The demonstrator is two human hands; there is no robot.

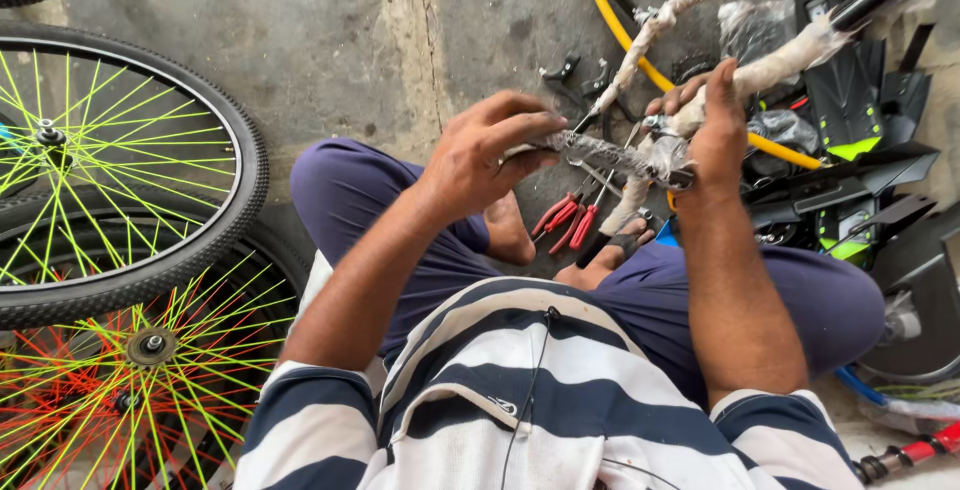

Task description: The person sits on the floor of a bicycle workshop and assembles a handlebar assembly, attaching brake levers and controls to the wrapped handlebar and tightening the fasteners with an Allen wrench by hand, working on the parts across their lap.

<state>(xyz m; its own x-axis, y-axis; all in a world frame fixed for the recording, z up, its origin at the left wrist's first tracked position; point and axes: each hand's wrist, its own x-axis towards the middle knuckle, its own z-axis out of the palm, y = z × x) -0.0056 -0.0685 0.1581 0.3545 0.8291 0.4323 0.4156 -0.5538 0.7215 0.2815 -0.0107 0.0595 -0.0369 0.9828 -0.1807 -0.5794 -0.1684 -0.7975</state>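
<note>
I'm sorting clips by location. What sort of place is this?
Probably a bicycle repair or assembly spot on a bare concrete floor: black-tyred wheels with neon yellow-green spokes, red-handled pliers, and a wrapped bicycle frame part gripped by both hands.

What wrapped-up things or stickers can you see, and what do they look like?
Wrapped bike frame tubes: upper right, long, covered in whitish foam wrap; right hand grips one.
Wrapped bar: centre, grey-white plastic wrap, held by left hand.
Plastic bags: upper right, clear and crinkled, over black parts.
No signs or screens.
</note>
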